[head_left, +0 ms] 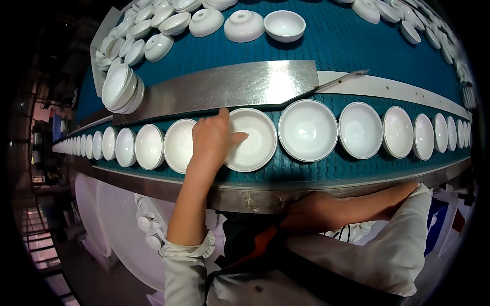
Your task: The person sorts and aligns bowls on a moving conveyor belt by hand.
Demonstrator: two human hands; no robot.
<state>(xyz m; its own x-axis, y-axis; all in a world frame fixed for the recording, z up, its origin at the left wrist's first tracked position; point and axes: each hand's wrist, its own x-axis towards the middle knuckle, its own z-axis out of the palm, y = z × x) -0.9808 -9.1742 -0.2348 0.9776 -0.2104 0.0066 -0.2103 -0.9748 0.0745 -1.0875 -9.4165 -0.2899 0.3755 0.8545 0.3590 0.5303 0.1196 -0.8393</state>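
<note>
My left hand [212,137] is over the row of white bowls, between two of them. Its thumb reaches over the inside of the white bowl [251,140] on its right, and one finger points up toward the metal plate. The other fingers are bent, and whether they grip the bowl's rim is hidden. Left of the hand, a neighbouring bowl [178,146] is partly covered by it. My right hand [311,211] rests low by my body at the belt's near edge; its fingers are in shadow and cannot be made out.
Bowls stand in a long row on the green belt [286,175]. Behind it lies a metal plate [229,84], with stacked bowls [120,89] at its left end. Many bowls lie on the far belt [245,25]. The frame edge [255,199] runs in front of me.
</note>
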